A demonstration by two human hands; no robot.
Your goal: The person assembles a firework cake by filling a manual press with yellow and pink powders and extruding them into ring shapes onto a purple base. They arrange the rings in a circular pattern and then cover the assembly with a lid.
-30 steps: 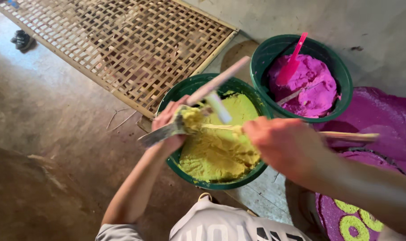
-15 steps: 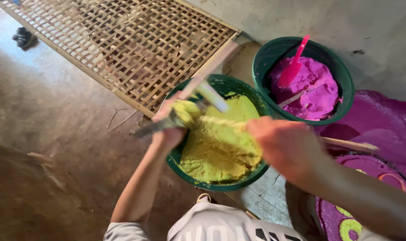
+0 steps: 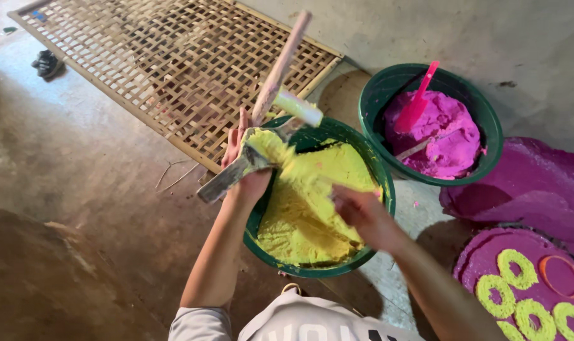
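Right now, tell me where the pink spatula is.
In the head view, upper right, the pink spatula stands tilted in the magenta paste of the far green basin, right of the basin of yellow paste.

Bare concrete floor [image 3: 78,189], stained brown at the near left. Landmark: the green basin of yellow paste [image 3: 318,208], standing directly on the floor. Behind it to the left lies a woven bamboo mat [image 3: 173,63]; just beside it at the right rear stands a green basin of pink paste [image 3: 435,126] (a pink scoop inside). A dark shoe [image 3: 47,63] lies beyond the mat's left edge.
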